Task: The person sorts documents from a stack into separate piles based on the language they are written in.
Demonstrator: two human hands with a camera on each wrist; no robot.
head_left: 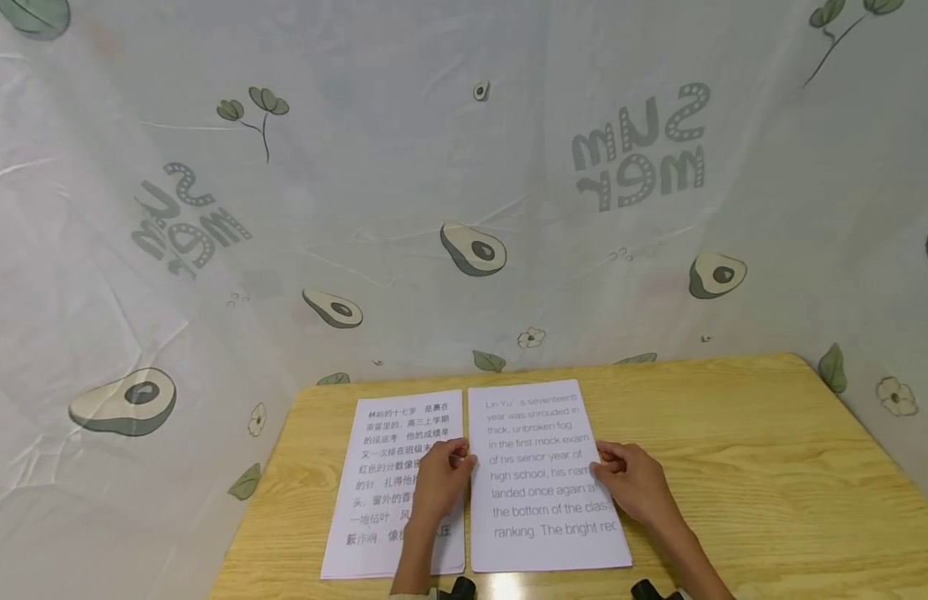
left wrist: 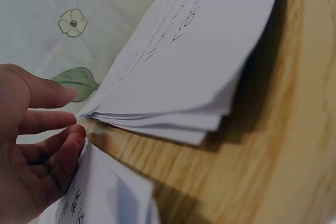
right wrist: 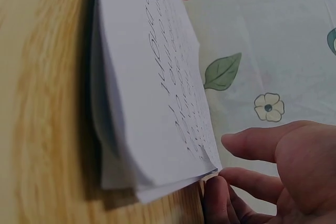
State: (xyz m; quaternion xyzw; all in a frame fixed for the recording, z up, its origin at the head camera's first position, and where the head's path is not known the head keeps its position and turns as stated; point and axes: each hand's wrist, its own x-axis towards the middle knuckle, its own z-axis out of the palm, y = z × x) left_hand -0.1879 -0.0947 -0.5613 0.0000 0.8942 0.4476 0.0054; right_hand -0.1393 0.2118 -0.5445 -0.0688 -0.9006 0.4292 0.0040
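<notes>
A stack of white sheets with large English print [head_left: 539,479] lies on the table, between my two hands. Beside it on the left lies a second stack, printed with Chinese characters [head_left: 389,467]. My left hand [head_left: 440,483] is at the English stack's left edge, its lower fingers over the Chinese stack; its fingertips touch the paper edge while the thumb [left wrist: 50,94] stands apart. At the right edge my right hand [head_left: 638,483] touches the sheets with a fingertip, thumb [right wrist: 249,144] raised off the paper. Several loose layers show at the stack's edges in both wrist views.
The wooden table [head_left: 779,467] extends to the right of the stacks. A pale curtain [head_left: 539,183] with avocado, leaf and flower prints hangs behind and around it. Two dark objects [head_left: 461,588] show near the wrists at the bottom edge.
</notes>
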